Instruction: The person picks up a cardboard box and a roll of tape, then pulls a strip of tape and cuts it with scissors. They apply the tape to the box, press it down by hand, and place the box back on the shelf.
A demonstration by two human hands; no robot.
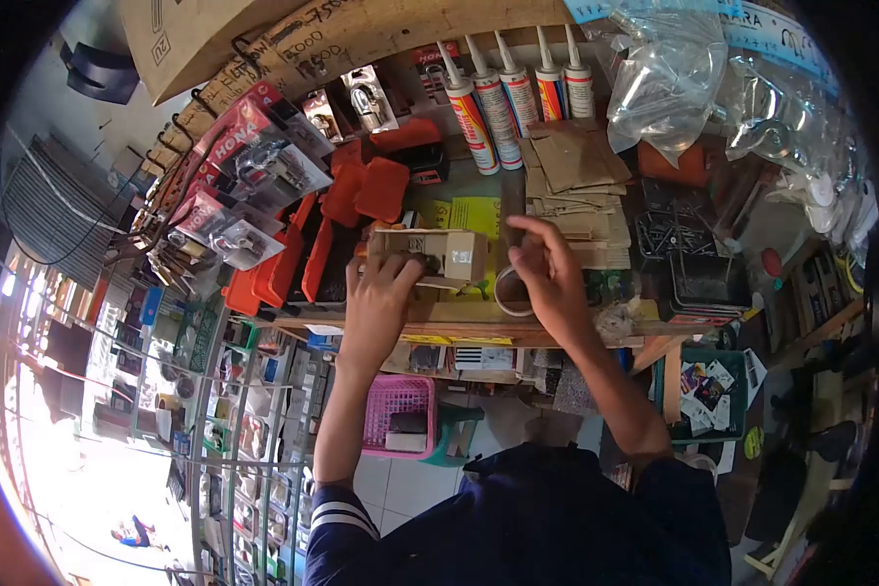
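A small open cardboard box [464, 256] lies on the wooden counter [439, 314]. My left hand [386, 283] is at the left end of this box, with its fingers bent over the near edge and into it; what the fingertips grip is hidden. My right hand [547, 269] is raised to the right of the box, index finger and thumb apart, with nothing seen between them. Beneath that hand stands a round brown container [513, 293]. A yellow printed sheet [475, 217] lies behind the box.
Sealant tubes [472, 122] stand at the back, beside stacked brown paper pieces [576, 171]. Orange bins [281, 269] and hanging padlock packs [249, 161] are at left. A black tray of nails [674, 234] sits at right. Below is a pink basket [398, 398].
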